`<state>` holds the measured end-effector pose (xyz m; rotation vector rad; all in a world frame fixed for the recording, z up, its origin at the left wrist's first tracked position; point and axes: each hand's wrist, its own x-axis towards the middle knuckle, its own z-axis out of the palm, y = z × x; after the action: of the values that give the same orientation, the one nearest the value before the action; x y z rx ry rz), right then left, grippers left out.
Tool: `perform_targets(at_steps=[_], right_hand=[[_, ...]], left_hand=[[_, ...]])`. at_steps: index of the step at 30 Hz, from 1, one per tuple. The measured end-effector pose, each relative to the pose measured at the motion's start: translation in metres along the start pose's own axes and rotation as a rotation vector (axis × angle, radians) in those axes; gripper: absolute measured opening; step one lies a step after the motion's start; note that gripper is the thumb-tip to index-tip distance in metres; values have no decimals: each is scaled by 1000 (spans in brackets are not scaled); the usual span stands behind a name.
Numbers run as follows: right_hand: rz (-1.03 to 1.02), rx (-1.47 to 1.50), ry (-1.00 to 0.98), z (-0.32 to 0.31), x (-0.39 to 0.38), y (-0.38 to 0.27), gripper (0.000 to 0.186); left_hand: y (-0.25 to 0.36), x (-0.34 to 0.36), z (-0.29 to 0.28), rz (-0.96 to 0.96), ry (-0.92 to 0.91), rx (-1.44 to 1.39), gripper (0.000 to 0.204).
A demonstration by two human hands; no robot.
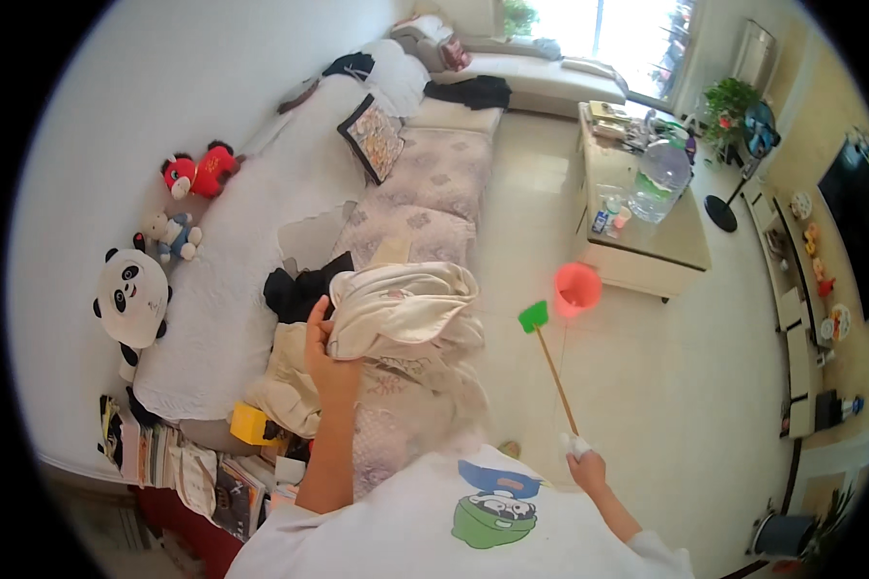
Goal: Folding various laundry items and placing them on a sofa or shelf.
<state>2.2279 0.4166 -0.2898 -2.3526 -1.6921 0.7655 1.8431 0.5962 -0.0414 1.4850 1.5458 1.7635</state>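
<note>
My left hand [328, 338] grips a bundle of cream fabric [401, 304] raised over the patterned sofa cover [425, 164]. Beneath and beside it lie beige clothing [294, 381] and a black garment [292, 294]. My right hand [589, 471], low on the right, is closed around a small white item [576, 443], too small to identify. A wooden stick [556, 375] with a flat green head [533, 317] lines up with that hand; I cannot tell whether I hold its lower end or it lies behind.
A pink bucket [577, 288] stands beside the low table [637, 256], which bears a water bottle [660, 181]. A standing fan [721, 212] is right of it. Stuffed toys [130, 294] line the sofa's back; books [154, 449] are piled lower left.
</note>
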Motion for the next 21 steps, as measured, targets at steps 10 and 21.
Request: perform_targets(at_steps=[10, 21], right_hand=[[-230, 21, -9, -65, 240, -95, 27], [-63, 39, 104, -122, 432, -168, 26]], left_hand=[[-107, 146, 91, -10, 158, -29, 56], [-162, 413, 272, 20, 126, -21, 54]])
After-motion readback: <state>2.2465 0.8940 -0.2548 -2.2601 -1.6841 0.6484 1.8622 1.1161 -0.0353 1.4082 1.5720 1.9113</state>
